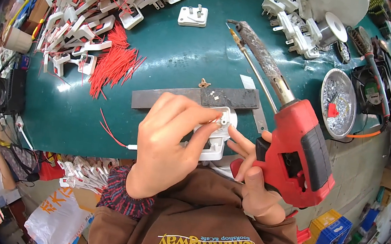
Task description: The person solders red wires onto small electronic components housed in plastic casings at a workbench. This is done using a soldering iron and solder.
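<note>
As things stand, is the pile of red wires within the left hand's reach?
Probably yes: only the flat gray bar and tabletop separate the left hand from the red wires, though its fingers are on a white housing.

The soldering gun [297, 125] is red and black, the housing [231, 118] white.

A blue crate [333, 241] adjoins a yellow crate [325, 220].

BENCH [175, 51]: dark green, glossy | far left: heap of white housings [78, 24], red wires [114, 66] beside | far middle: lone white plug piece [192, 17] | far right: white plugs [297, 32], spool [335, 27] | middle: flat grey bar [164, 97], metal ruler [260, 122]
</note>
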Demonstrator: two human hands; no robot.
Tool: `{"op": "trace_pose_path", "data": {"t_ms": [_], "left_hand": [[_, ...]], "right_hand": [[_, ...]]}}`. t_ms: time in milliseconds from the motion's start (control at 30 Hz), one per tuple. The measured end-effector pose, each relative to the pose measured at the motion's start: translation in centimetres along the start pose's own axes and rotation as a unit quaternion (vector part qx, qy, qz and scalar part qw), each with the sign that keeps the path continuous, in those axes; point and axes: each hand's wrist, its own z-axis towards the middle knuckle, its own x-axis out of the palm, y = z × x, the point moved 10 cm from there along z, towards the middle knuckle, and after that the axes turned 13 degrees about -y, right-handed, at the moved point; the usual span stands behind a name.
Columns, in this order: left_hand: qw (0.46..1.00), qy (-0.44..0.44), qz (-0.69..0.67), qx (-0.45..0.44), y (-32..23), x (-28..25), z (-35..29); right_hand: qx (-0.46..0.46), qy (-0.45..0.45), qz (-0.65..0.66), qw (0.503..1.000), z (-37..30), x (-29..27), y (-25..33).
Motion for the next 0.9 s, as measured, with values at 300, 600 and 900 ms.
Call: {"op": "trace_pose_path", "data": {"t_ms": [300, 600, 900], "left_hand": [[0.980, 0.135, -0.147, 0.019, 0.2, 0.8, -0.2], [0.977, 0.138, -0.140, -0.087, 1.7, 1.7, -0.2], [0.990, 0.083, -0.112, -0.017, 1.3, 1.4, -0.4]], "right_hand": [[-0.036, -0.001, -0.100, 0.994, 0.0, 0.8, 0.2], [-0.064, -0.058, -0.062, 0.994, 0.1, 0.5, 0.5], [-0.004, -0.027, -0.161, 0.987, -2.1, -6.2, 3.5]]}}
